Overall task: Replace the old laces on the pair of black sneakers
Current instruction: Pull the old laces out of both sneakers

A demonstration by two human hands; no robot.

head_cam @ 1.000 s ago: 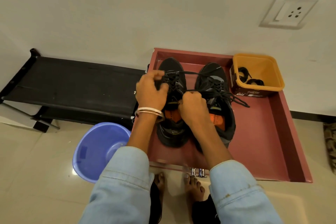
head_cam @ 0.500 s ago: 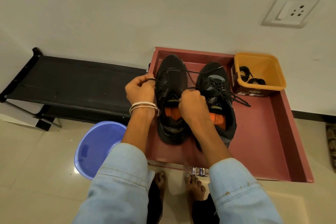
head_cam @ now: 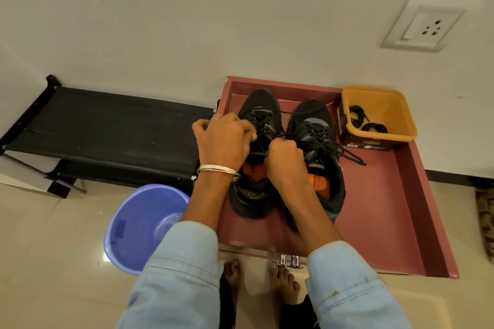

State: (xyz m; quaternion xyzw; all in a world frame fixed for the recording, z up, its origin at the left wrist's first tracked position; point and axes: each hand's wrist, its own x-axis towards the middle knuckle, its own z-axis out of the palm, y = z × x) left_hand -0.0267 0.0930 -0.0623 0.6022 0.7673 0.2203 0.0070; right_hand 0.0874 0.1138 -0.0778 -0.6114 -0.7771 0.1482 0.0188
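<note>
Two black sneakers stand side by side in a reddish tray (head_cam: pixel 395 211). The left sneaker (head_cam: pixel 260 104) has its black lace (head_cam: pixel 263 125) partly threaded. My left hand (head_cam: pixel 223 139) lies over that shoe's left side, fingers curled at the eyelets, pinching the lace. My right hand (head_cam: pixel 284 163) is fisted over the tongue and grips the lace's other end. The right sneaker (head_cam: pixel 318 125) is laced, with loose ends trailing right. Rolled black laces (head_cam: pixel 374 127) lie in a yellow tub (head_cam: pixel 379 99).
The tray sits on the tiled floor against a white wall. A black folding rack (head_cam: pixel 107 125) stands to the left, a blue plastic basin (head_cam: pixel 141 224) in front of it. My bare feet (head_cam: pixel 283 280) are at the tray's near edge. A wall socket (head_cam: pixel 425 24) is upper right.
My left hand pulled out to the left with the lace, then came back over the left sneaker's eyelets. My right hand stayed gripping at the tongue.
</note>
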